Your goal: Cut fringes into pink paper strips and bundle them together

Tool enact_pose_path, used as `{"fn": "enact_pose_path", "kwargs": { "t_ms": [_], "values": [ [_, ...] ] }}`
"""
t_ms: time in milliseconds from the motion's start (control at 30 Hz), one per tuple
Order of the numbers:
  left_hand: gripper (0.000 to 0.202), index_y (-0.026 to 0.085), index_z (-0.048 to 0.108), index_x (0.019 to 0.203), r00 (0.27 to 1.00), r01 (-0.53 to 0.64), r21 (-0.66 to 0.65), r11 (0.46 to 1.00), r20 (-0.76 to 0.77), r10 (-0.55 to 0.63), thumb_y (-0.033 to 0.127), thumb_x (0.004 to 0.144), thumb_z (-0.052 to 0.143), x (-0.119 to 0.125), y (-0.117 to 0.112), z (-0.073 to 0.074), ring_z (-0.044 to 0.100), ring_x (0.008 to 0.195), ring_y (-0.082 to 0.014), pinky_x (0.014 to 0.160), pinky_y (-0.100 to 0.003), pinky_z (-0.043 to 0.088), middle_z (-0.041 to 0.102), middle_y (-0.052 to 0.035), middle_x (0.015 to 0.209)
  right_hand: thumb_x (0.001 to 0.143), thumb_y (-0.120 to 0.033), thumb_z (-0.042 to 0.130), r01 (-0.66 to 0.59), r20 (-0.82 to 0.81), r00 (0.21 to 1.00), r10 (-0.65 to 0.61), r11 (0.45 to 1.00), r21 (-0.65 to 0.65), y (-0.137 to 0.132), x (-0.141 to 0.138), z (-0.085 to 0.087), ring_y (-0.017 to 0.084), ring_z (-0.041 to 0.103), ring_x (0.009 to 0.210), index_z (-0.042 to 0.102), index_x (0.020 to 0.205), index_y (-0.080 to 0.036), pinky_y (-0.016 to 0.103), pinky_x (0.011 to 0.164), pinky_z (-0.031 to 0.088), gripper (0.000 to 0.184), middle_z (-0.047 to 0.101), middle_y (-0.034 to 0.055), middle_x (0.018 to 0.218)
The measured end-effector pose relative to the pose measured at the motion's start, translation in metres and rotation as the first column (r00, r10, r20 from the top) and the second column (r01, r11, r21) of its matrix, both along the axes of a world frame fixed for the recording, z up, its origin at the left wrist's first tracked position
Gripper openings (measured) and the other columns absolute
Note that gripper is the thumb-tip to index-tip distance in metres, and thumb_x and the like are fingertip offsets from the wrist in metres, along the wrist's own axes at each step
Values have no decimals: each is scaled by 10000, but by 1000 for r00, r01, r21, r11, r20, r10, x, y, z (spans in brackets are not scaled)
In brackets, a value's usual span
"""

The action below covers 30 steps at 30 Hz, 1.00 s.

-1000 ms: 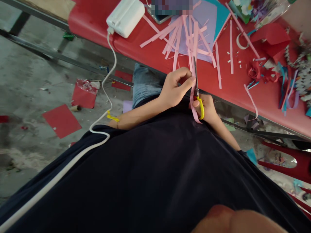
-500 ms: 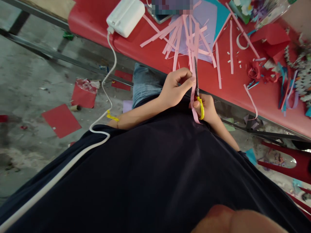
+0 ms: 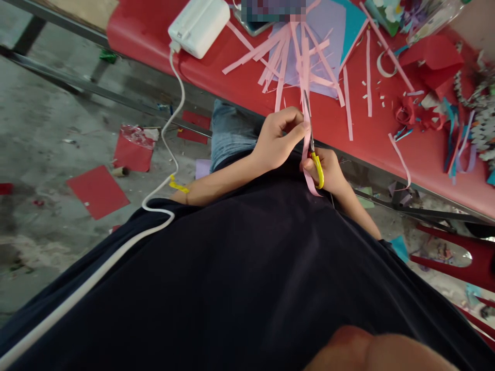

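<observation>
The strip (image 3: 307, 141), upper frame right of centre, is pinched by the left hand (image 3: 276, 138); probably light, limp and easily torn, it is best held flat beside the scissors (image 3: 318, 171), which the right hand (image 3: 331, 167) grips.

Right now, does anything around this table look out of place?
Yes: red paper sheets lie on the littered floor, as if dropped from the table, and one pink strip droops over the table's edge. The scissors in the right hand show nothing odd.

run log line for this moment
left hand: pinching pink strip; right hand: holding yellow-handled scissors; red table: more pink strips
</observation>
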<state>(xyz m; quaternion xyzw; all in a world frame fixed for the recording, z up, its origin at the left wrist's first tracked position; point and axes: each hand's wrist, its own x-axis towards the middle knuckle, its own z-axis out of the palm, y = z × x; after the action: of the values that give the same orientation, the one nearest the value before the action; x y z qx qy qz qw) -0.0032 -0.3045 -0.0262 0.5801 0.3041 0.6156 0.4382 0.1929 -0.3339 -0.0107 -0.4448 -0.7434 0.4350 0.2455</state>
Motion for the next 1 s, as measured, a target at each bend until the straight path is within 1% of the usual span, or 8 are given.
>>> {"fn": "enact_pose_path", "kwargs": {
  "t_ms": [100, 233, 300, 400, 600, 767, 900, 1000],
  "values": [
    [517, 226, 570, 733, 1000, 1, -14, 1000, 14, -1, 672, 959, 702, 1, 1, -2, 453, 631, -151, 612, -352, 331, 538, -7, 718, 869, -824, 688, 14, 13, 1000, -14, 1000, -23, 3, -2, 0, 133, 451, 558, 555, 726, -213, 309, 525, 287, 642, 534, -4, 630],
    [499, 227, 586, 730, 999, -31, -3, 999, -5, 31, 650, 966, 706, 2, 5, -7, 505, 657, -162, 623, -355, 386, 572, -20, 743, 850, -811, 720, 40, 10, 999, -39, 995, -92, 11, -6, -3, 120, 434, 528, 499, 672, -222, 299, 505, 285, 654, 518, -16, 590],
    [483, 229, 603, 721, 998, -55, 16, 998, -42, 56, 626, 974, 707, 2, 7, -10, 528, 670, -168, 629, -359, 413, 596, -29, 765, 845, -810, 726, 37, 13, 999, -36, 995, -89, 16, -8, -5, 119, 433, 512, 493, 645, -224, 300, 495, 283, 662, 519, -13, 568],
    [449, 234, 620, 722, 991, -91, 19, 996, -93, 93, 592, 974, 723, 2, 10, -14, 522, 649, -167, 611, -355, 425, 598, -24, 751, 859, -805, 715, 33, 15, 999, -32, 997, -74, 19, -11, -9, 129, 463, 506, 545, 641, -220, 302, 488, 304, 647, 560, 3, 563],
    [395, 242, 622, 750, 990, -117, 8, 993, -78, 118, 547, 972, 742, 1, 12, -16, 604, 723, -200, 657, -361, 485, 615, -28, 757, 865, -886, 617, 69, -10, 998, -70, 997, -26, 17, -10, -14, 139, 498, 491, 594, 650, -215, 306, 474, 325, 705, 604, 29, 558],
    [406, 230, 632, 737, 987, -138, 49, 989, -75, 141, 540, 983, 722, 0, 8, -8, 591, 740, -176, 639, -346, 460, 687, -57, 932, 888, -947, 469, -28, -41, 999, 30, 999, 37, 17, -2, -12, 159, 590, 554, 682, 686, -188, 314, 515, 394, 814, 651, 58, 633],
    [413, 229, 624, 731, 988, -138, 71, 988, -65, 142, 537, 995, 703, 1, 4, -2, 566, 733, -175, 635, -354, 451, 664, -63, 912, 886, -986, 349, -88, -77, 992, 95, 992, 89, 14, -1, -6, 172, 620, 605, 725, 728, -176, 329, 561, 452, 907, 685, 81, 693],
    [406, 233, 617, 723, 990, -126, 82, 989, -51, 130, 526, 988, 713, 1, 1, 1, 561, 732, -183, 636, -365, 457, 645, -58, 885, 901, -978, 317, -85, -99, 990, 96, 991, 105, 11, -2, -1, 179, 630, 609, 720, 721, -183, 338, 571, 471, 909, 692, 88, 697]
  ]
}}
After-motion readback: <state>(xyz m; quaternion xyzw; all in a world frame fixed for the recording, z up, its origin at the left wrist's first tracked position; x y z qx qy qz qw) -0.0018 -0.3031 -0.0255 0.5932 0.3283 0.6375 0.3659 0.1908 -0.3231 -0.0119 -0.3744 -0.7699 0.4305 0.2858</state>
